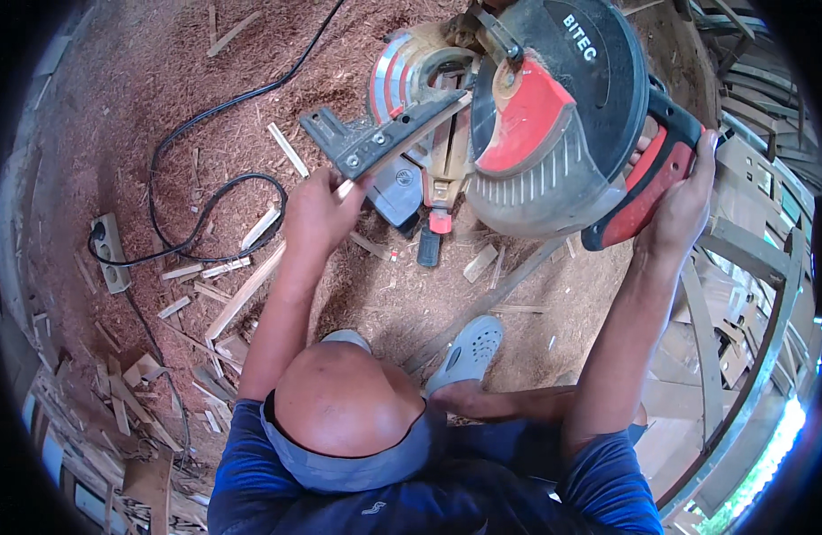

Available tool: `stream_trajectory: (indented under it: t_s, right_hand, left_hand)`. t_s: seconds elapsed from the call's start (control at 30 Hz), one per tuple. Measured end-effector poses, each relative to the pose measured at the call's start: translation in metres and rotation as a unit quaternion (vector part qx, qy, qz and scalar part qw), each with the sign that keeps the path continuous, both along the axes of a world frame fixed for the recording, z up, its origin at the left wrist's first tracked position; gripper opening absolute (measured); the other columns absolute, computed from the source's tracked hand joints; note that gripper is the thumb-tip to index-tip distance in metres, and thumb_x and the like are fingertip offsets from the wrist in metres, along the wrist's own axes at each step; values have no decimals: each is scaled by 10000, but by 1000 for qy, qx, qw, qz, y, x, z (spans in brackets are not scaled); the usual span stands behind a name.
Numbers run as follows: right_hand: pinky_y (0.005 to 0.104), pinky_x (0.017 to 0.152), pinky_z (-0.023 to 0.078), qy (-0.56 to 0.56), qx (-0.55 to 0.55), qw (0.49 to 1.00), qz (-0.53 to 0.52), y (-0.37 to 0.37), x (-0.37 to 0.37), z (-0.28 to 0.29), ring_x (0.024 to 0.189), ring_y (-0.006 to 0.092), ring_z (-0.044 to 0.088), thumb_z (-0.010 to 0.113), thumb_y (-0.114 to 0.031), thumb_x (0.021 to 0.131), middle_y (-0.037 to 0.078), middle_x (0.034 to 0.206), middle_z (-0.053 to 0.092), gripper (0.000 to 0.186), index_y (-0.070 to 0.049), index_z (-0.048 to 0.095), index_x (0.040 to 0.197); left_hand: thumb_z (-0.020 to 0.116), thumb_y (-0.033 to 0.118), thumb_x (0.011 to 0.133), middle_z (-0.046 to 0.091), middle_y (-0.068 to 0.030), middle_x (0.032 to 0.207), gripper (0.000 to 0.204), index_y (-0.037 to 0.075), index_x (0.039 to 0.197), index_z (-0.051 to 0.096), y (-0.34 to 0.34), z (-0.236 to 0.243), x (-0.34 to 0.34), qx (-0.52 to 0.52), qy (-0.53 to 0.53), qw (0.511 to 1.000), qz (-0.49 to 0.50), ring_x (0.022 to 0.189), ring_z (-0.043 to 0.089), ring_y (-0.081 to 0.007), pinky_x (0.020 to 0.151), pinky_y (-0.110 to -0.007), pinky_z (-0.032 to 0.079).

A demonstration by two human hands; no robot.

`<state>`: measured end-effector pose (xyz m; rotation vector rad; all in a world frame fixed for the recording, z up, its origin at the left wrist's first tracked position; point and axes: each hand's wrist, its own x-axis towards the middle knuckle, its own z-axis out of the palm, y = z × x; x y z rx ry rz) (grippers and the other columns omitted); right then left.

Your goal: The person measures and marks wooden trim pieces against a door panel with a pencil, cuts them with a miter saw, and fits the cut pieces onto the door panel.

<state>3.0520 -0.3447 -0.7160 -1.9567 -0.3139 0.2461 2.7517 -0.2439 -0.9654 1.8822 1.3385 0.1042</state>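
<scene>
My right hand (678, 192) is wrapped round the red and black handle (650, 183) of a mitre saw (598, 71). Its round black housing and clear blade guard (545, 201) stand above the saw base. At the left end of the dark metal fence (375, 147), my left hand (322, 209) is closed on a thin wooden strip (344, 188) that lies along the fence. A pale length of wood also shows beyond my left forearm; whether it is the same strip, I cannot tell. The blade is mostly hidden by the guard.
Sawdust and wood offcuts (223, 267) cover the floor at left. A black cable (165, 147) loops to a power strip (112, 254). My feet in light clogs (469, 357) are near the saw. Wooden frames and boards (741, 245) stand at the right.
</scene>
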Motion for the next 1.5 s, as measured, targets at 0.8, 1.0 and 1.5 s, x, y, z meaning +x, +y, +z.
stream_trajectory:
  t_s: [0.8,1.0,1.5]
  right_hand:
    - [364,809,602,-30,54,998,-30,-26,-27,-36,821,235,723,265,-572,1155,168,904,738,687,10,618,1252]
    - [367,809,609,-51,28,998,5,-31,-30,-39,819,236,721,248,-556,1158,172,913,738,686,16,612,1269]
    - [357,779,608,-68,45,997,6,-37,-27,-48,810,254,724,237,-517,1158,203,902,728,673,35,604,1273]
  left_hand:
    - [802,353,896,666,-177,664,377,-18,854,751,6,5,5,-164,-62,983,51,589,645,-291,628,-435,505]
    - [804,368,895,692,-186,693,372,-3,917,783,4,3,5,-135,-54,988,48,632,691,-304,646,-434,524]
    - [756,315,915,702,-187,749,316,4,969,768,3,5,5,-141,-76,986,37,655,674,-279,659,-406,515]
